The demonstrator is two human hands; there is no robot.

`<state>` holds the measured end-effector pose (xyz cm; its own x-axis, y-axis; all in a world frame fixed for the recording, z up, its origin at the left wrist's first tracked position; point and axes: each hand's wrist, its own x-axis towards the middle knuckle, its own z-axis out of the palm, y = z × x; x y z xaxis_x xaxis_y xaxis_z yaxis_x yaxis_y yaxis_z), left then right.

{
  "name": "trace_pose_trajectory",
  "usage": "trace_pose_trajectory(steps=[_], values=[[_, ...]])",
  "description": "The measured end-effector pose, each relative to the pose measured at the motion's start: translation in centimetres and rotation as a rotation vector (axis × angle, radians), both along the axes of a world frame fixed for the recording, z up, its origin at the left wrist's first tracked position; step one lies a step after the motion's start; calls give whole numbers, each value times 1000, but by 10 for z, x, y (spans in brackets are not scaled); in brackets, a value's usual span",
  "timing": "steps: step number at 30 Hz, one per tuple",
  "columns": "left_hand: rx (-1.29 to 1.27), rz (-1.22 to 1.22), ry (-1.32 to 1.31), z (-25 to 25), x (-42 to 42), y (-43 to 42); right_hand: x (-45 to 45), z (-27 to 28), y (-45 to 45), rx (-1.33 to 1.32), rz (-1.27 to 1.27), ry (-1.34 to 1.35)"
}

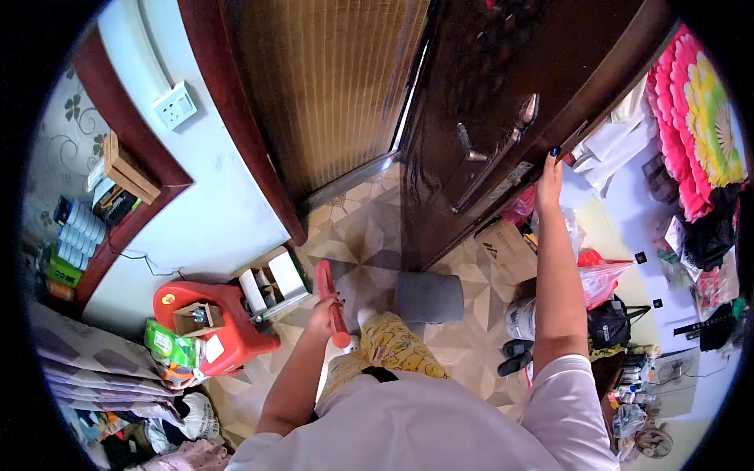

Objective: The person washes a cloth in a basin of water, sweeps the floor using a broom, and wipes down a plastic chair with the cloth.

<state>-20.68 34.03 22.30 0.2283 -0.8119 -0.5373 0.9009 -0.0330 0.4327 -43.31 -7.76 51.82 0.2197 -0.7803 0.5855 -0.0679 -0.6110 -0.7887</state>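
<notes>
Dark brown, glossy door leaf [471,86]: largest thing here, standing ajar at a slant, its free edge toward the person's right. Behind the gap, a tan ribbed panel [338,86] fills much of the doorway.

Red plastic stool [239,310] by the white wall, apparently serving as a small side table: a little open brown cardboard box [188,320] and a green plastic packet [166,344] rest on it, off the floor. Grey rounded bundle [430,297] on the patterned floor, near the door's lower end; material unclear. White open carton [292,273] beside the stool, tucked against the wall, likely to leave the walkway free.

Metal door handle [528,110] on the door's face, not touched by either hand.

Red rod-like object with a rounded end [324,279]: in the left hand [320,316], over the floor before the person's legs. Fingers wrapped round its middle, both ends sticking out; elbow bent, arm low. Grip looks chosen for carrying.

Right hand [550,184]: arm stretched well forward, fingertips at the door's free edge, probably steadying it. Fingers partly hidden; cannot tell whether they curl behind or merely press.
</notes>
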Motion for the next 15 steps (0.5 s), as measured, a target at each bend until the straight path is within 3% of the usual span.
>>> trace_pose_trajectory(steps=[1,6,8,9,10,12,13,14,15], values=[[-6,35,80,8,0,1,0,0,1,153,114,-131],[82,110,-2,16,-5,6,1,1,2,109,46,-13],[61,144,22,19,-4,7,11,11,21,291,184,-224],[70,107,-19,28,-5,9,15,13,23,305,127,-186],[84,65,-57,33,-5,11,19,13,24,303,129,-186],[77,54,-33,34,-2,9,42,12,41,-235,-294,102],[106,51,-54,37,-3,8,58,25,66,-114,-245,30],[131,48,-80,39,-3,5,61,27,69,109,-180,179],[129,44,-85,37,-1,1,78,28,81,33,-156,80]])
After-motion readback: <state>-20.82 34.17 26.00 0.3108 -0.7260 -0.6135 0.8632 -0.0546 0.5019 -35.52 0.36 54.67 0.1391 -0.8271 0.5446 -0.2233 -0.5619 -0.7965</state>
